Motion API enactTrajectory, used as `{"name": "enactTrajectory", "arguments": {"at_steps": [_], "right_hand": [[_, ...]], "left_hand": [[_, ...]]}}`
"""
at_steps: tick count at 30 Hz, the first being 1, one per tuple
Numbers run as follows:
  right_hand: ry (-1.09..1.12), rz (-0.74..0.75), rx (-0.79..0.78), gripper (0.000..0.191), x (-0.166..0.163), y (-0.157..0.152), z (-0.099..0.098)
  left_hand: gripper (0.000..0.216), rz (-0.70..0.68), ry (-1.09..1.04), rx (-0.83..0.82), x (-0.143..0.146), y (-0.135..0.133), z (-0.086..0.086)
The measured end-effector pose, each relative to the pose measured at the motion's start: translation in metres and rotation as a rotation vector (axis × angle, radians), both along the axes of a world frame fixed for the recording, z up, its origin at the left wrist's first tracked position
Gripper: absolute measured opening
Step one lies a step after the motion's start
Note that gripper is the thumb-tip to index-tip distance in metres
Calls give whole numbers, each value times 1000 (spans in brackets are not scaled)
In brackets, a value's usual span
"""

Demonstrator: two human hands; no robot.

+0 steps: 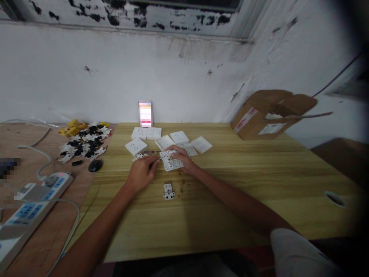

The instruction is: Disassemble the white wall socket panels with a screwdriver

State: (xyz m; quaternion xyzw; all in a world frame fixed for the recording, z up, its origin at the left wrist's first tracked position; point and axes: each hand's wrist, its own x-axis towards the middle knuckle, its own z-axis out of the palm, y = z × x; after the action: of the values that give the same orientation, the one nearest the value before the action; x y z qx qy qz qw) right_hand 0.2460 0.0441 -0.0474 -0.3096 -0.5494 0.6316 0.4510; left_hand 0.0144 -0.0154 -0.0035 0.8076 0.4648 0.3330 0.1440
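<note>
My right hand [184, 158] is closed on a white wall socket [170, 163], its back side turned up and tilted above the table. Curled fingers of my left hand [142, 172] grip a thin tool that looks like a screwdriver [158, 158]; its tip reaches the socket's left edge. Most of the tool is hidden by the hand. Below the hands lies a small white socket insert [168, 191] with black slots. Small brass-coloured bits [181, 187] are scattered to its right.
Several white socket panels [201, 144] lie behind my hands, below a lit phone [145, 114] against the wall. A cardboard box [262, 115] stands back right. To the left are a pile of black and white parts [83, 144], a black mouse [95, 166] and a power strip [37, 207].
</note>
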Motion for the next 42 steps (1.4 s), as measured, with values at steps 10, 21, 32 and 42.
{"name": "enactTrajectory", "arguments": {"at_steps": [10,21,32,42], "right_hand": [[19,54,24,33,3,1,-1],[40,45,-39,35,4,-3,4],[46,80,-29,35,5,1,0],[30,104,-10,35,5,-1,2]], "left_hand": [[25,-82,-110,-46,-7,6,1],[27,-100,-183,-88,-5,8,-5],[27,-106,-175,-95,-7,7,-3],[27,-114,-201,-127,-6,6,0]]}}
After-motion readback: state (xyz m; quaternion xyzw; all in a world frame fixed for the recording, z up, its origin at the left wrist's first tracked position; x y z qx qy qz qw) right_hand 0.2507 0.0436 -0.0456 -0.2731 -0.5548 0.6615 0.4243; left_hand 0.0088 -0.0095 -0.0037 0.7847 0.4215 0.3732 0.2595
